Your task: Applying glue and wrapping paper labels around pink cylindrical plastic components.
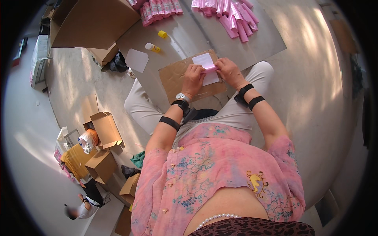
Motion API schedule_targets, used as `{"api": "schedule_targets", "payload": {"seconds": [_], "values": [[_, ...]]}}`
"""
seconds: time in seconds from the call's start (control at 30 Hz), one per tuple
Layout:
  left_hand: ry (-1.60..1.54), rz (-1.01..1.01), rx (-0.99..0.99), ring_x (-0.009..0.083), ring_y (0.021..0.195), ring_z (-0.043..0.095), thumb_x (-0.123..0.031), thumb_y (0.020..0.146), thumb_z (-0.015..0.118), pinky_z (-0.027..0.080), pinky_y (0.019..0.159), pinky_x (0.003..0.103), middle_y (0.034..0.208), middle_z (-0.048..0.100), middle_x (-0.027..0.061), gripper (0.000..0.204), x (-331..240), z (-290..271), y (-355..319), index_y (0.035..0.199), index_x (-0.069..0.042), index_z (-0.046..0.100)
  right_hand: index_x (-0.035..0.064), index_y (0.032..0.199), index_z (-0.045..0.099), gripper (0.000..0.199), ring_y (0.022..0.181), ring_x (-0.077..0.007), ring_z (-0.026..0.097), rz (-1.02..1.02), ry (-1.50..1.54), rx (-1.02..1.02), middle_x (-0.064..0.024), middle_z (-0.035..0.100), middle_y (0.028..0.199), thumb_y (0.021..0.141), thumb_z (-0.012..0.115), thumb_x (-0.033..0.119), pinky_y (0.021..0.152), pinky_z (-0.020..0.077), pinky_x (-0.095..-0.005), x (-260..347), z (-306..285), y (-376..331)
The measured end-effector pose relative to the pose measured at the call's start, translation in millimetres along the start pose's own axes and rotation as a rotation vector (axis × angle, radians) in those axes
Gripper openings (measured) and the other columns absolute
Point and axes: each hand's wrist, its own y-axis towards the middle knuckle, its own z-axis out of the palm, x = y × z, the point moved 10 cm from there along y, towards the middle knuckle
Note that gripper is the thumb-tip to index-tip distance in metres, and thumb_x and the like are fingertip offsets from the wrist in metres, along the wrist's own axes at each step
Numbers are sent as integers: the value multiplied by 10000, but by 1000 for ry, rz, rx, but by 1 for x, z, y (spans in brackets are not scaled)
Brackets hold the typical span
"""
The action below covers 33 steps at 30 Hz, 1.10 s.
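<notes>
Both my hands hold a small pink plastic roll [210, 70], one at each end. The fingers of my left hand [193, 78] are closed on its left end, and those of my right hand [230, 70] pinch its right end. Beneath the roll lies a white paper sheet [201, 59], showing above and below it; whether the roll touches the paper I cannot tell. The paper rests on a flattened piece of brown cardboard [170, 82] in front of my crossed legs.
Beyond the cardboard are a white glue stick [152, 47], its yellow cap [162, 34] and a white paper stack [137, 60]. Loose pink rolls [238, 21] and labelled pink rolls [159, 10] lie on the grey board [264, 41]. A large carton [92, 23] stands far left; a person [86, 206] sits lower left.
</notes>
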Motion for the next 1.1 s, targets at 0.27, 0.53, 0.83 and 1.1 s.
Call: {"api": "schedule_targets", "payload": {"seconds": [0.27, 0.53, 0.83, 1.1], "values": [[140, 177, -6, 311, 946, 621, -13, 822, 730, 538, 838, 412, 964, 655, 92, 131, -9, 4, -2, 911, -57, 646, 76, 1062, 607, 279, 1100, -327, 631, -42, -56, -9, -119, 658, 1124, 828, 759, 74, 953, 522, -424, 14, -8, 5], [227, 225, -13, 300, 934, 613, -34, 826, 730, 535, 831, 402, 944, 644, 86, 128, -16, 10, -8, 899, -63, 629, 74, 1050, 664, 202, 1041, -302, 659, -97, 35, -47, -88, 699, 1012, 863, 736, 91, 922, 539, -410, 20, -6, 6], [258, 217, -26, 283, 972, 620, -47, 793, 677, 532, 863, 396, 971, 627, 86, 140, -17, 14, -15, 920, -64, 619, 67, 1026, 679, 111, 986, -321, 667, 44, 193, -12, -117, 705, 977, 916, 689, 73, 876, 556, -407, 7, 2, 4], [242, 274, 113, 295, 1053, 607, -100, 784, 763, 508, 926, 417, 1081, 627, 89, 246, -41, 0, -24, 997, -60, 647, 59, 994, 681, 87, 969, -314, 670, -3, 177, -4, -109, 708, 937, 907, 688, 60, 855, 558, -404, 4, 5, 2]]}}
